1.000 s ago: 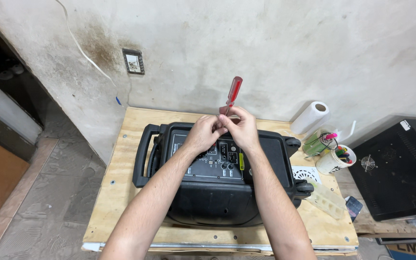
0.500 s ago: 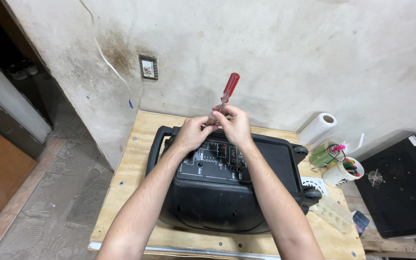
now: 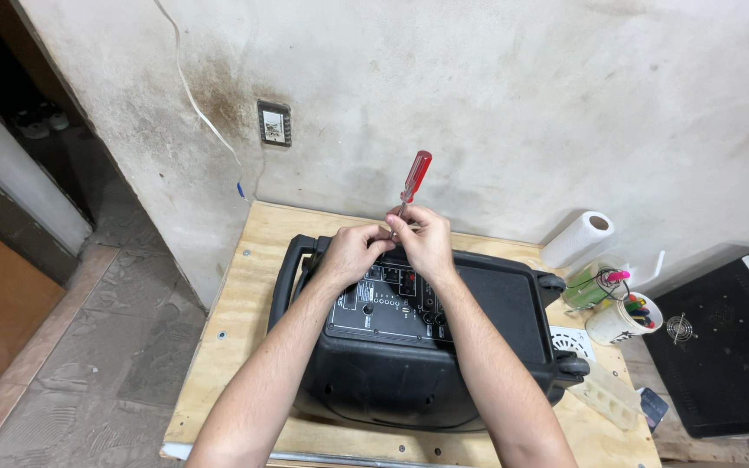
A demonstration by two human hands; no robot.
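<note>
Two hands meet over the far edge of a black speaker [image 3: 409, 347] lying on a plywood table [image 3: 236, 303]: the left hand [image 3: 350, 253] has its fingers curled together against the right hand [image 3: 426, 243], which pinches the shaft of a red-handled screwdriver [image 3: 415, 178]. Its long axis is nearly upright, handle up and leaning slightly right, toward the stained wall [image 3: 478, 95]. Farther right stand a paper roll [image 3: 578, 238] and a cup of pens [image 3: 624, 319].

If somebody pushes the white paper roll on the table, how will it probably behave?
The paper roll lies on its side, so it would probably roll easily. It looks light, with a hollow core. Its soft paper likely dents when squeezed.
</note>
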